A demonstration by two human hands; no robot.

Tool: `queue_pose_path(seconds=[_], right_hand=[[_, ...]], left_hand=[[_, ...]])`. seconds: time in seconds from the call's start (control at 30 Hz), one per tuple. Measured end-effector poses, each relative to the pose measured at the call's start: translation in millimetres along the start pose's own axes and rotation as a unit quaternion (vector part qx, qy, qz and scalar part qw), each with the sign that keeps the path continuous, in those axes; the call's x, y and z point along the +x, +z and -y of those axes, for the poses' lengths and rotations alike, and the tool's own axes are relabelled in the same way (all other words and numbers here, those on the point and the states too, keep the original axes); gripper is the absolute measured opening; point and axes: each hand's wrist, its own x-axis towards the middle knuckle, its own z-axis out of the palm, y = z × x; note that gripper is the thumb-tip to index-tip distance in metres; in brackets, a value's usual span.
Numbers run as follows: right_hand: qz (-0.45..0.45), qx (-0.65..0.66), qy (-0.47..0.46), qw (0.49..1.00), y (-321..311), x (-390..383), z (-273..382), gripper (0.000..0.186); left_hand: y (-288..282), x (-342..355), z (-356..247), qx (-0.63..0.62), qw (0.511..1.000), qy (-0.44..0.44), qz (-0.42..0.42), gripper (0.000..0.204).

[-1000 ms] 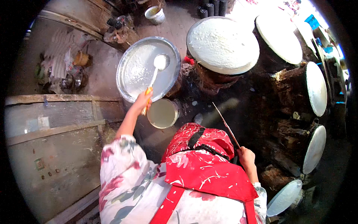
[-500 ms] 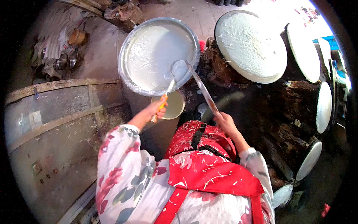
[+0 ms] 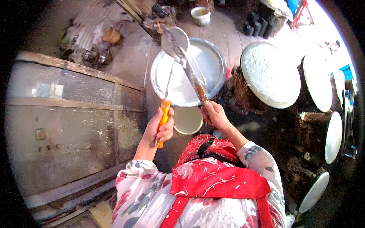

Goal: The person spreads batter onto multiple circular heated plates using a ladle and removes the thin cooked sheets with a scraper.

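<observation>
Over a big round basin (image 3: 222,72) of white liquid, two hands hold tools, well apart from each other. The left hand (image 3: 161,127) has its fingers wrapped tight round the orange handle of a ladle (image 3: 183,38), and the ladle's bowl is up over the far left edge of the basin. The right hand (image 3: 216,116) grips the brown end of a long flat stick (image 3: 187,67), which crosses over the bowl. I can't tell if they touch.

These tools hide some of the basin, and the basin hides some of a bucket (image 3: 202,123) near the right hand. A big round white top (image 3: 270,75) is on the right. A large board (image 3: 76,136) fills the left side. Far off are a white pail (image 3: 200,17) and black cylinders (image 3: 262,26). White print shows on the red apron (image 3: 220,178), but folds hide most of it.
</observation>
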Motion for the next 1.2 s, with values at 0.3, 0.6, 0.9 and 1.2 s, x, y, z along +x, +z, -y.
queue_pose_path(seconds=[0.3, 0.6, 0.9, 1.2], right_hand=[[-0.093, -0.396, -0.312, 0.858, -12.3, -40.7, 55.7, 0.021], [-0.286, -0.178, 0.003, 0.942, -86.4, -124.0, -47.0, 0.04], [-0.462, 0.099, 0.002, 0.881, -137.3, -218.7, -95.7, 0.037], [-0.643, 0.214, -0.064, 0.733, -212.9, -366.2, -107.3, 0.017]], left_hand=[[-63.9, 34.6, 3.9, -0.008, 0.986, 0.083, -0.148, 0.033], [-84.3, 78.5, 27.5, 0.236, 0.945, -0.006, -0.225, 0.029], [78.0, 130.6, 7.0, 0.207, 0.97, -0.129, 0.018, 0.036], [262.5, 226.3, 162.6, 0.249, 0.866, -0.365, 0.234, 0.034]])
